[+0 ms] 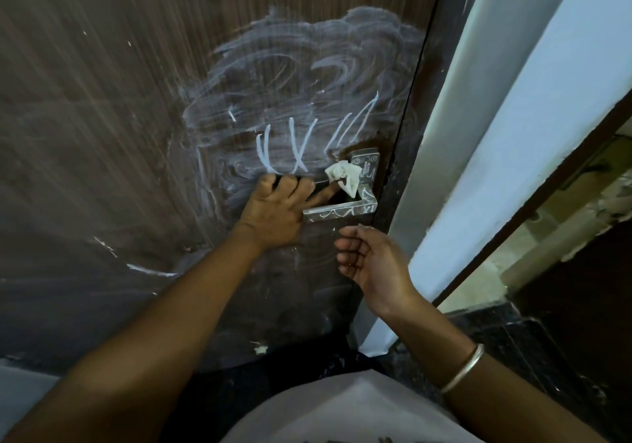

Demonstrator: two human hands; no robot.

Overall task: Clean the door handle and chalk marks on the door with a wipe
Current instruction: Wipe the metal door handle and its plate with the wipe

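Wipe (pixel 342 176) pressed at door handle (pixel 342 210) by straight forefinger of left hand (pixel 273 213), right hand (pixel 369 258) loose, empty; chalk marks (pixel 294 148) seemingly next.

The door (pixel 119 100) is dark, matt, wood-grained board hazed with powdery white chalk marks (pixel 297 148), the door handle (pixel 342 210) is smooth glossy metal, the wipe (pixel 343 176) is crumpled white tissue-like paper, and the bangle (pixel 463 367) is polished metal.

No print, brand or number was legible. Chalk marks (pixel 295 150) on the door (pixel 136 134), just above the left hand (pixel 273 211), looked like a V and an X. Squiggles (pixel 337 213) on the door handle (pixel 364 165), right of that hand, weren't letters.
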